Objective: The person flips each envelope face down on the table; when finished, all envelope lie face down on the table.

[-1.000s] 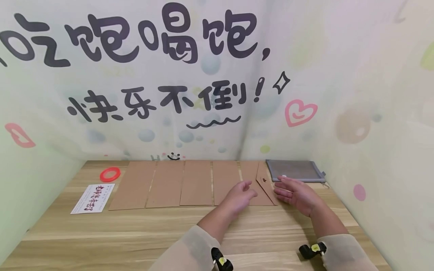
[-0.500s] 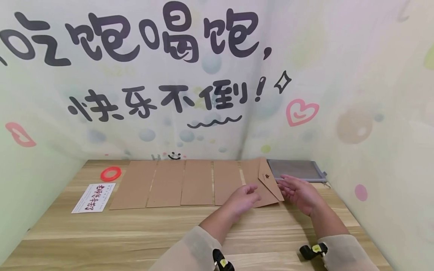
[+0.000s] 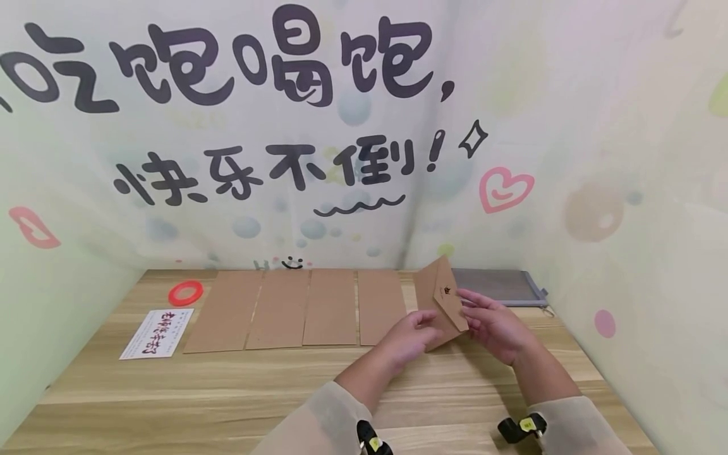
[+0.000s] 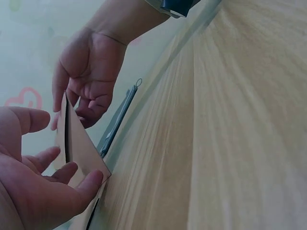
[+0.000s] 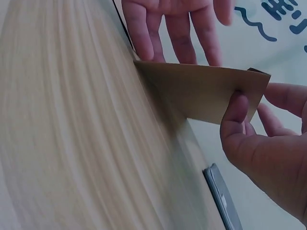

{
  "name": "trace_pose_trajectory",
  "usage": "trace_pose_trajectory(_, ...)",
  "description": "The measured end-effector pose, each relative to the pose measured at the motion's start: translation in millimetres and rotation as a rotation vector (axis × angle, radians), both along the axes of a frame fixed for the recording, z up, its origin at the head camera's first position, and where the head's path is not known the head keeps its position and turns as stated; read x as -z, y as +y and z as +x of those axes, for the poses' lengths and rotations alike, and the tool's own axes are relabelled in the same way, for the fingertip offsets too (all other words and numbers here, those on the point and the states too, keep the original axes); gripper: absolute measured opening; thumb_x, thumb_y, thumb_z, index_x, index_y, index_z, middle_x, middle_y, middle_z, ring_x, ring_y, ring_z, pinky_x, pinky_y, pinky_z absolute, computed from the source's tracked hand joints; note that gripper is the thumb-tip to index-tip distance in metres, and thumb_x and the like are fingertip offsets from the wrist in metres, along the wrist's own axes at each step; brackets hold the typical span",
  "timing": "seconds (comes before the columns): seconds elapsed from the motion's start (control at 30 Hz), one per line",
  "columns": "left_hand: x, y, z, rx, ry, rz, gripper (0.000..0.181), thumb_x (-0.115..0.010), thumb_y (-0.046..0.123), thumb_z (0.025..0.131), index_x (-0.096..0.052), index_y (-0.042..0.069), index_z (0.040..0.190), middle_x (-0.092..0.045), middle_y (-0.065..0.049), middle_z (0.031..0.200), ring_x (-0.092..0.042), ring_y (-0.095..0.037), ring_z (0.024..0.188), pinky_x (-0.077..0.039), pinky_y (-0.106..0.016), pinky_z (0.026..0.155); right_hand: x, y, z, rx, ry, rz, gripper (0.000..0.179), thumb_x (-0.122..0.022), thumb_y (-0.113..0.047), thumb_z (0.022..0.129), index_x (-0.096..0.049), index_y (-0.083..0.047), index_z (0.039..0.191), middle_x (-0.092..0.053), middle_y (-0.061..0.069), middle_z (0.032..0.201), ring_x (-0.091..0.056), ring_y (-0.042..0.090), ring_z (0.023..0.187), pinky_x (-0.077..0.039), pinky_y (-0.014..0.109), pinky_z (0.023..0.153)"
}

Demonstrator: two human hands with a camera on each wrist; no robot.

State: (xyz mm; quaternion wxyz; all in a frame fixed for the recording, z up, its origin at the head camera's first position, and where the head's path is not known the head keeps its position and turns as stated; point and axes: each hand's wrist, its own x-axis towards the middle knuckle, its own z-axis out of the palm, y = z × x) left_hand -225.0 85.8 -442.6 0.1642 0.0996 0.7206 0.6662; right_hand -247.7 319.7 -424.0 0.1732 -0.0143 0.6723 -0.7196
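A brown kraft envelope (image 3: 429, 306) with a pointed flap and a small dark crown print stands tilted at the right end of a row, its right side raised off the wooden table. My right hand (image 3: 497, 325) pinches its raised edge; in the right wrist view the thumb (image 5: 236, 112) lies on the envelope's underside. My left hand (image 3: 406, 341) is at the flap side, fingers loosely spread. In the left wrist view those fingers (image 4: 88, 184) are right at the envelope's face, not curled round it.
Several more brown envelopes (image 3: 330, 306) lie flat in a row to the left. A red tape roll (image 3: 185, 293) and a white card with red writing (image 3: 156, 333) lie at the far left. A grey mesh zip pouch (image 3: 500, 287) lies behind my right hand, near the back wall.
The rightmost envelope lay flat and is now lifted at its right side and tilted up, facing left. My right hand has taken hold of its edge; my left hand has shifted slightly right.
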Motion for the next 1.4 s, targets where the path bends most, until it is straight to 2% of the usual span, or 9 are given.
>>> trace_pose_trajectory(0.1, 0.4, 0.5, 0.1, 0.006, 0.009, 0.03, 0.056, -0.073, 0.027, 0.098, -0.06, 0.019, 0.152, -0.054, -0.006, 0.162, -0.046, -0.034, 0.153, -0.044, -0.054, 0.124, -2.8, -5, 3.0, 0.006, -0.008, 0.0, 0.062, -0.061, -0.016, 0.109, -0.038, -0.013, 0.166, -0.07, -0.007, 0.13, -0.07, 0.01, 0.106, -0.058, 0.026, 0.091)
trace_pose_trajectory(0.23, 0.1, 1.0, 0.6, 0.007, 0.007, 0.093, 0.055, -0.075, 0.028, 0.098, -0.06, 0.023, 0.151, -0.054, -0.005, 0.162, -0.05, -0.032, 0.151, -0.052, -0.045, 0.116, -5.6, -11, 6.1, -0.021, -0.003, -0.009, 0.062, -0.06, -0.018, 0.109, -0.036, -0.016, 0.166, -0.069, -0.008, 0.131, -0.069, 0.011, 0.107, -0.058, 0.027, 0.093)
trace_pose_trajectory(0.43, -1.7, 4.1, 1.3, -0.005, -0.02, 0.155, 0.056, -0.076, 0.024, 0.098, -0.06, 0.014, 0.15, -0.058, -0.009, 0.158, -0.061, -0.022, 0.139, -0.059, -0.032, 0.099, -8.7, -17, 9.2, -0.062, 0.011, -0.005, 0.059, -0.058, -0.021, 0.111, -0.036, -0.02, 0.166, -0.069, -0.008, 0.131, -0.069, 0.011, 0.108, -0.058, 0.026, 0.093)
trace_pose_trajectory(0.57, -3.0, 6.0, 2.5, -0.019, -0.024, 0.164, 0.055, -0.077, 0.023, 0.097, -0.059, 0.011, 0.148, -0.058, -0.008, 0.155, -0.065, -0.016, 0.126, -0.059, -0.032, 0.093, -9.6, -20, 10.6, -0.084, 0.022, -0.002, 0.061, -0.058, -0.021, 0.111, -0.034, -0.02, 0.167, -0.065, -0.007, 0.137, -0.069, 0.012, 0.114, -0.058, 0.027, 0.097)
trace_pose_trajectory(0.93, -9.1, 4.5, 6.2, -0.061, -0.017, 0.163, 0.058, -0.077, 0.031, 0.098, -0.058, 0.013, 0.149, -0.054, -0.008, 0.158, -0.062, -0.019, 0.131, -0.057, -0.038, 0.105, -7.1, -25, 14.5, -0.147, 0.054, -0.023, 0.063, -0.06, -0.014, 0.109, -0.035, -0.014, 0.167, -0.053, 0.005, 0.146, -0.07, 0.01, 0.114, -0.058, 0.027, 0.101)
trace_pose_trajectory(1.07, -7.6, 4.7, 4.7, -0.077, -0.02, 0.171, 0.058, -0.078, 0.031, 0.098, -0.058, 0.012, 0.148, -0.056, -0.008, 0.156, -0.061, -0.018, 0.13, -0.056, -0.037, 0.107, -3.0, -25, 13.2, -0.182, 0.06, -0.037, 0.062, -0.057, -0.012, 0.109, -0.034, -0.008, 0.167, -0.055, 0.001, 0.145, -0.07, 0.01, 0.118, -0.059, 0.028, 0.104)
trace_pose_trajectory(1.2, -7.0, 5.4, 1.8, -0.105, -0.029, 0.205, 0.058, -0.079, 0.026, 0.095, -0.06, 0.009, 0.147, -0.058, -0.008, 0.153, -0.066, -0.016, 0.12, -0.058, -0.033, 0.1, 2.1, -23, 10.8, -0.194, 0.044, -0.038, 0.063, -0.056, -0.015, 0.111, -0.03, -0.003, 0.167, -0.063, -0.004, 0.14, -0.071, 0.01, 0.12, -0.058, 0.03, 0.107)
trace_pose_trajectory(1.3, -6.9, 5.7, -0.5, -0.125, -0.034, 0.257, 0.055, -0.076, 0.019, 0.095, -0.061, 0.008, 0.146, -0.059, -0.01, 0.153, -0.069, -0.019, 0.118, -0.06, -0.033, 0.099, 5.3, -20, 8.8, -0.185, 0.026, -0.009, 0.067, -0.054, -0.022, 0.113, -0.023, -0.001, 0.168, -0.063, 0.006, 0.15, -0.07, 0.009, 0.123, -0.057, 0.032, 0.109)
trace_pose_trajectory(1.4, -6.4, 5.7, -2.5, -0.14, -0.038, 0.315, 0.052, -0.072, 0.011, 0.094, -0.061, 0.005, 0.145, -0.059, -0.012, 0.153, -0.071, -0.023, 0.121, -0.062, -0.035, 0.1, 8.4, -19, 5.8, -0.157, 0.0, 0.023, 0.071, -0.051, -0.028, 0.114, -0.017, 0.0, 0.17, -0.045, 0.024, 0.166, -0.066, 0.01, 0.131, -0.055, 0.034, 0.114)
